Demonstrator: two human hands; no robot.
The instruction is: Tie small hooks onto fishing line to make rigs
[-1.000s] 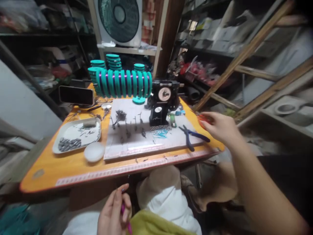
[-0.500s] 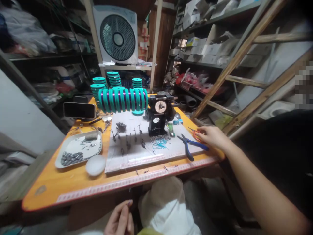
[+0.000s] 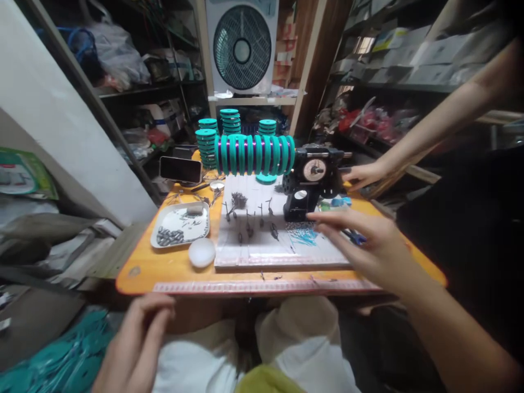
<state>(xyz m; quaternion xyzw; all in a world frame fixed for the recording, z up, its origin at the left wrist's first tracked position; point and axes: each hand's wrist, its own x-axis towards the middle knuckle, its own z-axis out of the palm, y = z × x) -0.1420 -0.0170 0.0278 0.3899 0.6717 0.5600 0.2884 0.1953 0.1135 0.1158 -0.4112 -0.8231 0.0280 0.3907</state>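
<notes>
Right hand (image 3: 368, 248): spread flat, fingers open, palm down over the white mat (image 3: 278, 240), gripping nothing; just above the blue-handled pliers (image 3: 355, 237) and beside the blue wire bits (image 3: 303, 234).
Left hand (image 3: 133, 344): low by the lap, below the table (image 3: 172, 273) edge, loosely curled, empty.
Other person's hand (image 3: 364, 174): at the black winder (image 3: 311, 177), touching its right side.
Teal spools (image 3: 256, 154): in a row left of the winder.

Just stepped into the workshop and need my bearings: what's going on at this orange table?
A person sits at the orange table. Their right hand reaches, fingers spread, over the white mat near the blue wire bits. Their left hand rests low below the table edge. Another person's hand touches the black machine holding teal spools.
</notes>
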